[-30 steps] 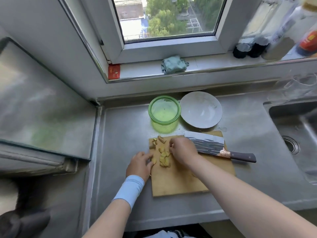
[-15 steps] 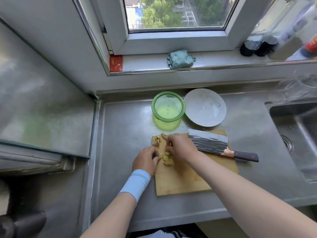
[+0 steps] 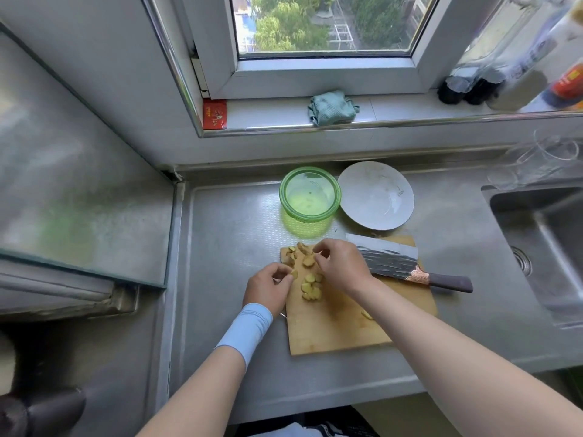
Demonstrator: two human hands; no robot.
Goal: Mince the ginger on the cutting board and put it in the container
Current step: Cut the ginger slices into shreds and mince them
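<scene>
Several yellow ginger slices (image 3: 310,287) lie on the far left part of the wooden cutting board (image 3: 340,329). My left hand (image 3: 268,287), with a light blue wrist sleeve, pinches one ginger slice (image 3: 294,274) at the board's left edge. My right hand (image 3: 342,264) hovers over the slices with curled fingers, fingertips pinched near the far pieces; whether it holds a slice I cannot tell. The cleaver (image 3: 397,263) lies flat on the board's far right, handle pointing right. The green container (image 3: 309,193) stands open just beyond the board.
A white plate (image 3: 377,195) sits right of the container. The sink (image 3: 549,247) is at the right. A green cloth (image 3: 331,108), a red packet (image 3: 214,114) and bottles (image 3: 467,86) line the windowsill. Glassware (image 3: 542,159) stands behind the sink.
My left hand has lifted one slice at the board's edge. My right hand's fingers have moved toward the far slices. The camera view shifted slightly.
</scene>
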